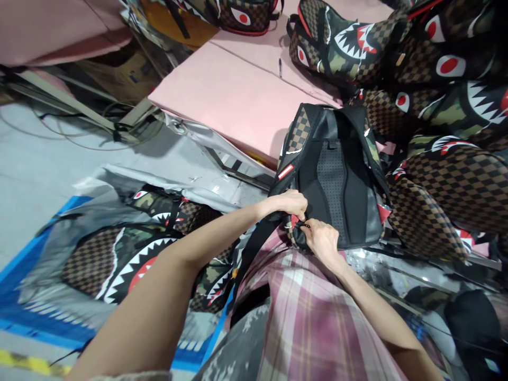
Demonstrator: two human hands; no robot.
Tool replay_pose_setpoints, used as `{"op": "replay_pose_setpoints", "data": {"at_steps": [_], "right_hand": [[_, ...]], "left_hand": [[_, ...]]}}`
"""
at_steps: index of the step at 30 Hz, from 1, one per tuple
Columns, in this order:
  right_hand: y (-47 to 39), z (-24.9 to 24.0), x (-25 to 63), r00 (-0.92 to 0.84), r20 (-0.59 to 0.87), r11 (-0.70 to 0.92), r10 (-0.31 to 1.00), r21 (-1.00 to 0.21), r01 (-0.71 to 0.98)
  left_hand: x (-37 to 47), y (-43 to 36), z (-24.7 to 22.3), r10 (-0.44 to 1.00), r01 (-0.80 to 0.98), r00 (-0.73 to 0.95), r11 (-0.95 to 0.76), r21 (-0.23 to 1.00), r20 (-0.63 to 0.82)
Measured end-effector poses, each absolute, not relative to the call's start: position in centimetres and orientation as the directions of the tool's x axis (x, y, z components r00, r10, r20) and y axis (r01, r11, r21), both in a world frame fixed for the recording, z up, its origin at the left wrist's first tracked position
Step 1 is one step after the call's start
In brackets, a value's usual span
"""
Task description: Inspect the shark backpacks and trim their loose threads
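A black backpack [332,185] with checkered side panels leans at the near edge of the pink table, its padded back turned up toward me. At its lower left corner my left hand [292,203] is closed on the strap. My right hand [322,238] pinches a small dark piece of strap webbing [304,225] just beside it, the two hands almost touching. A red patch shows next to my left fingers. The exact ends of the webbing are hidden by my fingers.
The pink table [222,79] carries a pen [280,67]. Several shark-face bags [357,45] and checkered bags [460,185] pile up on the right. At lower left, a blue crate [24,270] lined with grey plastic holds more bags [95,259]. Metal table legs [75,100] stand beyond.
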State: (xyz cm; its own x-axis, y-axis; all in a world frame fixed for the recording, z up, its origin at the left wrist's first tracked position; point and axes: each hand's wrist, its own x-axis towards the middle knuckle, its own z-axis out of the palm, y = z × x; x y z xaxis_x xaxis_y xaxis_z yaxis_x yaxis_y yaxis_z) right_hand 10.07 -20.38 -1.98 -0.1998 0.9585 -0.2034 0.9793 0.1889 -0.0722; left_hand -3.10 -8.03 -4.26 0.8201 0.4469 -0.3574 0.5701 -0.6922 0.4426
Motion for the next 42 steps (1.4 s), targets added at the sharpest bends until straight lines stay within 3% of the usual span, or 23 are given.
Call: {"op": "replay_pose_setpoints", "data": {"at_steps": [11,19,22,25,28,30,33,37,39,42], "right_hand": [[-20.4,-1.6,9.0,-0.188,-0.201,0.184,0.961,-0.039,0.982],[-20.4,-2.4,9.4,-0.142,-0.215,0.122,0.966,-0.102,0.987],[-20.2,-2.9,9.9,-0.173,-0.206,0.128,0.963,-0.215,0.968],[-19.9,-3.4,10.5,-0.223,-0.169,0.130,0.960,-0.435,0.891],[-19.5,-3.6,11.5,-0.174,-0.149,0.021,0.973,-0.698,0.715],[-19.3,-3.3,12.5,-0.108,-0.170,-0.061,0.980,-0.760,0.647],[-19.4,-2.3,13.6,-0.071,-0.202,-0.090,0.977,-0.687,0.721],[-20.2,-1.3,14.1,-0.097,-0.210,-0.037,0.973,-0.556,0.831],[-20.5,-1.4,14.1,-0.133,-0.181,0.020,0.975,-0.518,0.855],[-20.8,-2.0,14.2,-0.204,-0.106,0.127,0.973,-0.495,0.860]], "left_hand": [[-3.2,-8.1,-4.6,0.472,0.583,0.813,-0.668,0.463,-0.343],[-3.3,-8.1,-4.7,0.462,0.578,0.816,-0.662,0.477,-0.348],[-3.3,-8.1,-4.8,0.454,0.573,0.819,-0.668,0.474,-0.351],[-3.3,-8.2,-4.7,0.450,0.576,0.817,-0.673,0.463,-0.362],[-3.2,-8.2,-4.6,0.460,0.585,0.811,-0.661,0.470,-0.361],[-3.3,-8.3,-4.5,0.469,0.593,0.805,-0.646,0.481,-0.362],[-4.3,-9.0,-4.2,0.502,0.584,0.808,-0.607,0.539,-0.309],[-7.2,-12.2,-3.8,0.699,0.505,0.714,-0.549,0.666,0.035],[-8.4,-14.5,-4.1,0.758,0.538,0.640,-0.556,0.634,0.121],[-9.2,-17.3,-5.2,0.751,0.609,0.649,-0.609,0.509,0.121]]}}
